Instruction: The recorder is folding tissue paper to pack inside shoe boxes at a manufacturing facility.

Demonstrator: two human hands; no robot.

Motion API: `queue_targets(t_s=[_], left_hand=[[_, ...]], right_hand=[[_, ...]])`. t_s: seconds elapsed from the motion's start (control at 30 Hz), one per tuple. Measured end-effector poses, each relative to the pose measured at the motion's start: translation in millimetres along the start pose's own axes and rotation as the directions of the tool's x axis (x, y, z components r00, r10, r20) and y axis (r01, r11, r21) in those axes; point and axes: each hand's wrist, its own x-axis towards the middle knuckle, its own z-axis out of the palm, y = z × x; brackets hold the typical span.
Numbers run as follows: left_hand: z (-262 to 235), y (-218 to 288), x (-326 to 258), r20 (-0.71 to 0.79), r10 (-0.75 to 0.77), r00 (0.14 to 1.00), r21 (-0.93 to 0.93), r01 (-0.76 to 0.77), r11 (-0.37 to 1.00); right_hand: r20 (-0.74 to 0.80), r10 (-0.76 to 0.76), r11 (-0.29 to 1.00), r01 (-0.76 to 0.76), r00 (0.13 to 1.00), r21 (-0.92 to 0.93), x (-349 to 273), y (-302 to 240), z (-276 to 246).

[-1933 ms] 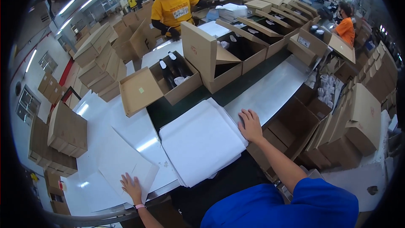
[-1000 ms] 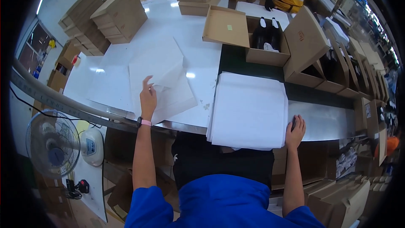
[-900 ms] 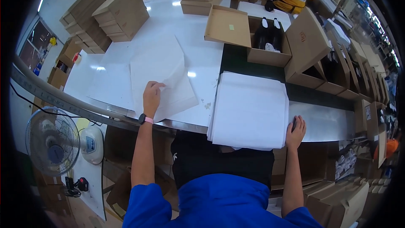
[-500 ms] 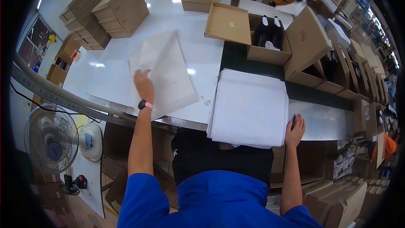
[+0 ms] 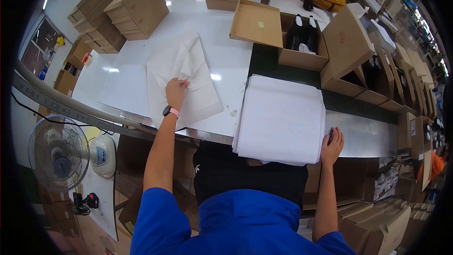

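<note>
- Head view, left side: left hand (image 5: pixel 175 92) over the thin paper (image 5: pixel 203 99); its fingers look pinched together on a raised fold, creases fanning out from there; probably a fold taken because flat-lying paper gives little to grip.
- Paper's place: spread on the white worktop (image 5: pixel 226 33), left of the person's middle, close to the near edge; likely set there so the left hand gets to it without a long stretch.
- Head view, middle: white stack (image 5: pixel 281 118) of sheets lies flat, right of the thin paper and apart from it; it reaches from the dark green strip (image 5: pixel 264 61) towards the person's body, perhaps to keep it close.
- Head view, right side: right hand (image 5: pixel 332 146) at the stack's right edge, over the bare metal strip (image 5: pixel 363 134); fingers slightly bent; a small dark thing (image 5: pixel 331 136) shows by them; whether gripped, cannot tell; the hand may serve as a rest or side stop, contact with the stack unclear.
- Head view, far side: open carton (image 5: pixel 302 55) beyond the stack, lid folded out to the left, black footwear (image 5: pixel 296 33) inside; the open lid presumably leaves the contents reachable.
- Far left: closed boxes (image 5: pixel 146 9) piled on the worktop, well apart from the thin paper; seemingly stacked to save surface.
</note>
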Motion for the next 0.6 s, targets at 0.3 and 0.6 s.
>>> queue_targets(t_s=[0.3, 0.6], left_hand=[[-2.0, 6.4, 8.6, -0.099, -0.361, 0.927, -0.256, 0.327, 0.91], [1.4, -23.0, -12.3, -0.009, 0.038, 0.999, -0.082, -0.038, 0.996]], right_hand=[[0.012, 0.017, 1.0, -0.017, 1.0, -0.006, -0.2, 1.5, -1.7], [0.012, -0.002, 1.0, 0.002, 1.0, 0.002, 1.6, -0.7, 2.6]])
